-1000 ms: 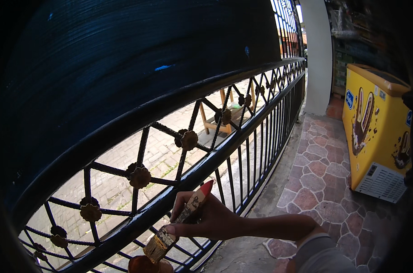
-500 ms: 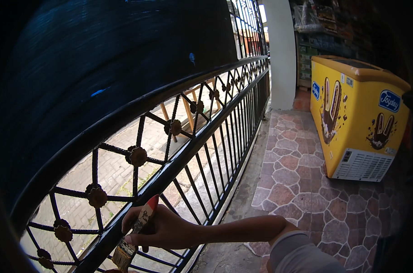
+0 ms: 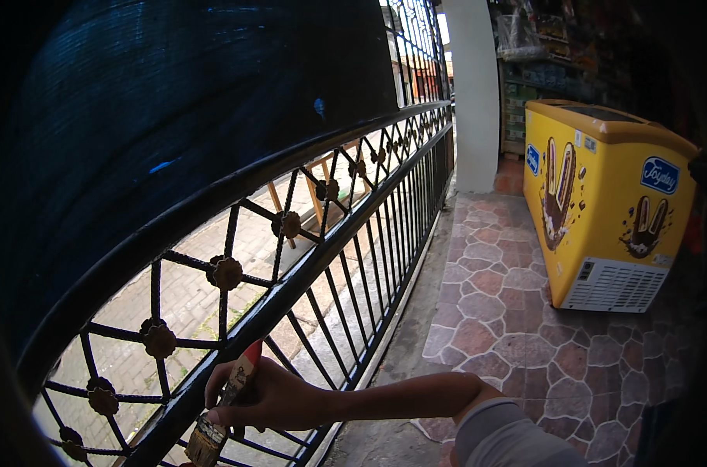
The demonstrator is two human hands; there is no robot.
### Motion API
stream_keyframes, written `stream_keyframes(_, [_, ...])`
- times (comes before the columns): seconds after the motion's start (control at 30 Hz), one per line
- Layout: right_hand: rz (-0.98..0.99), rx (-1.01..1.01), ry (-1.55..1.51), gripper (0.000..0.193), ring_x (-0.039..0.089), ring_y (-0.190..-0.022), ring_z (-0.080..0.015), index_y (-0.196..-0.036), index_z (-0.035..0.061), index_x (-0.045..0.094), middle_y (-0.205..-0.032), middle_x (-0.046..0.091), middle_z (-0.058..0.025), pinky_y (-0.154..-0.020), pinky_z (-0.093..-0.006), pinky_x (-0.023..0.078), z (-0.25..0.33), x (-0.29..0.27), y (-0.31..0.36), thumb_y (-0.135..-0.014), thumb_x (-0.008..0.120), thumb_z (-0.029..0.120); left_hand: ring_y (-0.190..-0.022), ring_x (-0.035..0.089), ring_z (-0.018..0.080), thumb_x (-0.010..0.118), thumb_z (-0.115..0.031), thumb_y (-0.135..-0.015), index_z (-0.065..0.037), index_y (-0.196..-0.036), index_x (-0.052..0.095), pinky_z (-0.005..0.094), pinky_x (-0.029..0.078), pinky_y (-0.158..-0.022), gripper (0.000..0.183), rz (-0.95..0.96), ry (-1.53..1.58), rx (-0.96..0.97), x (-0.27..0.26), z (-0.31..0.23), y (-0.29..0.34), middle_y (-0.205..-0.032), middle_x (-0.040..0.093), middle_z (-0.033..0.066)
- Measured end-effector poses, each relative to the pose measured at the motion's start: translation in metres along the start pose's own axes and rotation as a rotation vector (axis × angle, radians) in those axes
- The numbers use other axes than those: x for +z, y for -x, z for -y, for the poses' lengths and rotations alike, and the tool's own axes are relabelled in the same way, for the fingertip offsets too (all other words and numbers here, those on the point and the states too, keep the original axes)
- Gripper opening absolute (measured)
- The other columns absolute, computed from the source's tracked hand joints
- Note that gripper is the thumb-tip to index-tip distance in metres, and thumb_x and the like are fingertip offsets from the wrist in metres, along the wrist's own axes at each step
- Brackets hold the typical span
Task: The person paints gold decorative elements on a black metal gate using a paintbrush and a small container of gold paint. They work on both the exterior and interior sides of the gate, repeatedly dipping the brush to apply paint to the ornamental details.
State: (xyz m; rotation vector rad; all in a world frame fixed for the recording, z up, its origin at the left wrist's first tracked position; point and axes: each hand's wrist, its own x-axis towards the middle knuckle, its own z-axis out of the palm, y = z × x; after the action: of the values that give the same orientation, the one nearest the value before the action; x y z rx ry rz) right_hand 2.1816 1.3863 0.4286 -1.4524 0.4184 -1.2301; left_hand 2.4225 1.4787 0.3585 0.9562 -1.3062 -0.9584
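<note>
My right hand (image 3: 271,395) is closed around a paintbrush (image 3: 236,385) at the lower left, its forearm reaching in from the right. The brush slants, with the red handle end up and the worn, paint-stained bristles pointing down. Right beside the hand runs the glossy black middle rail of a metal railing (image 3: 291,274); whether the bristles touch the metal I cannot tell. Above that rail, crossed twisted bars carry brownish flower-shaped ornaments (image 3: 227,273). My left hand is not recognizable here; a small reddish-brown patch at the lower edge, below the bristles, is too cut off to name.
A large dark panel (image 3: 174,101) fills the upper left above the railing. Paving (image 3: 135,303) lies beyond the bars. To the right, a yellow chest freezer (image 3: 602,210) stands on stone-patterned floor (image 3: 509,327), near a pale pillar (image 3: 475,101) and stocked shelves (image 3: 517,101).
The whole view has shifted slightly, so the railing and freezer sit a little further left and lower. My right hand keeps its hold on the paintbrush, nearly in the same place along the rail.
</note>
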Motion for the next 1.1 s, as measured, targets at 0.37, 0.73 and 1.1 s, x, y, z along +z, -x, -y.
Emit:
stream_keyframes(0.37, [-0.144,0.276,0.038,0.026,0.068,-0.068,-0.0115,-0.101,0.0018,0.061,-0.084,0.070,-0.0084,-0.055,-0.0216,0.053,0.005,0.000,0.008,-0.089,0.078,0.016,-0.089,0.067,0.0139,0.083,-0.005,-0.080,0.001,-0.127,0.057,0.0261,0.054,-0.077,0.055,-0.012,0.035,-0.103,0.001,-0.012,0.006,-0.102,0.069,0.0066])
stream_keyframes(0.73, [-0.600,-0.215,-0.130,0.020,0.072,-0.073,-0.0175,-0.109,0.0087,0.056,-0.092,0.070,-0.0083,-0.048,-0.0237,0.048,0.020,-0.015,0.000,-0.096,0.070,0.017,-0.100,0.067,0.0166,0.085,-0.003,-0.077,0.000,-0.129,0.055,0.0308,0.056,-0.088,0.060,-0.028,0.089,-0.044,-0.002,-0.014,0.005,-0.112,0.069,0.0081])
stream_keyframes(1.1, [-0.587,-1.032,1.294,0.033,0.072,-0.072,-0.0103,-0.091,0.0104,0.063,-0.083,0.073,-0.0012,-0.060,-0.0196,0.054,0.004,-0.007,-0.019,-0.073,0.091,0.016,-0.105,0.066,0.0172,0.086,-0.002,-0.077,0.000,-0.129,0.055,0.0326,0.054,-0.093,0.061,-0.041,0.042,-0.036,-0.010,-0.017,0.003,-0.114,0.068,0.0086])
